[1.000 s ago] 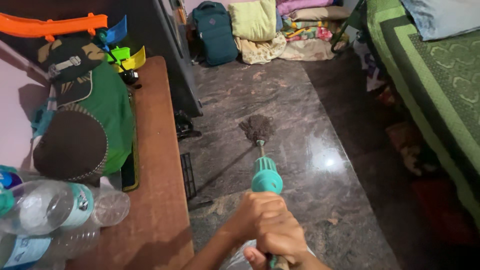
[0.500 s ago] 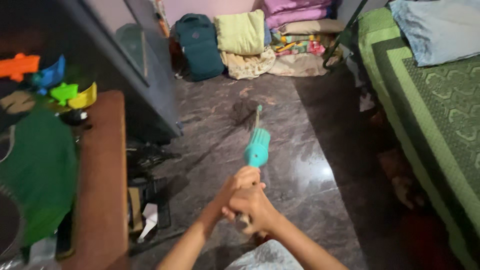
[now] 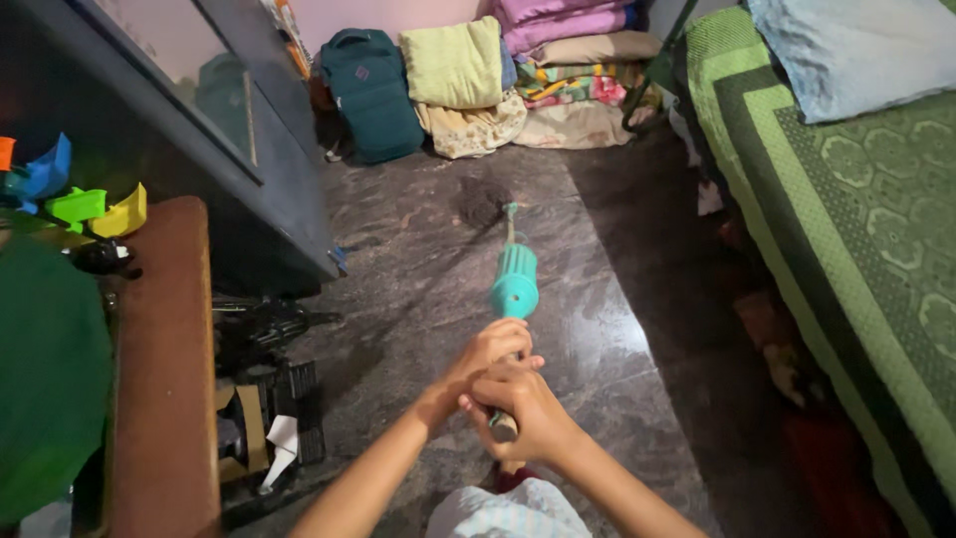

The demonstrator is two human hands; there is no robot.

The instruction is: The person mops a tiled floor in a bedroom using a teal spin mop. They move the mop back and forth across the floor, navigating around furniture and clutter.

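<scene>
Fingers of both hands curl tightly around the near end of a mop handle (image 3: 503,423), seen from above by the person holding it. Left hand (image 3: 488,354) grips just ahead on the pole, and right hand (image 3: 528,413) wraps it slightly nearer the body, the two hands touching. From this grip the pole runs forward through a teal plastic collar (image 3: 515,282) and ends at a dark mop head (image 3: 485,204) resting on the polished dark stone floor (image 3: 418,299).

To the left stands a wooden table (image 3: 159,399) bearing a green cloth (image 3: 45,379) and bright plastic toys (image 3: 85,204), beside a dark cabinet (image 3: 269,179). A bed with a green patterned cover (image 3: 856,229) fills the right side. Against the far wall sit a teal backpack (image 3: 373,95) and folded bedding (image 3: 518,70).
</scene>
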